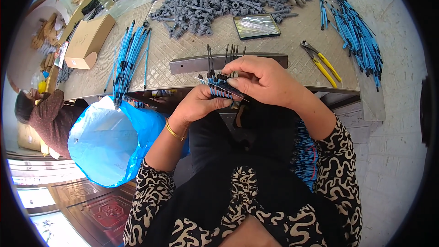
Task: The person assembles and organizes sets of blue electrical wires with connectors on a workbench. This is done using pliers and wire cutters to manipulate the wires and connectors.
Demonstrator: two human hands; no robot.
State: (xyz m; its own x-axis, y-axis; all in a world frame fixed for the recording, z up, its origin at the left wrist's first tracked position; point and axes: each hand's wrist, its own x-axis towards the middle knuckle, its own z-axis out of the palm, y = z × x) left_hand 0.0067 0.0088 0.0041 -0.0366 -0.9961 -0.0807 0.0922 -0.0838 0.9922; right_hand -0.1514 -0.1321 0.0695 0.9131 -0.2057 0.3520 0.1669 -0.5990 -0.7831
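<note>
At the table's near edge, my left hand (201,104) is closed around a small bundle of blue rods with black fittings (220,92). A thin silvery strip (238,95) lies slantwise across that bundle. My right hand (265,81) comes over it from the right, thumb and index finger bent together at the black ends; what they pinch is hidden. Just beyond both hands a dark metal bar (183,67) lies along the table, with several thin black rods (232,51) standing up by it. A tray of silvery strips (257,26) sits farther back.
Grey plastic fittings (206,0) are heaped at the back. Yellow-handled cutters (321,64) lie right; blue rods lie in a left bunch (130,57) and a right pile (354,32). A cardboard box (89,41) stands left, above a blue bag (109,142). Another person (48,114) is far left.
</note>
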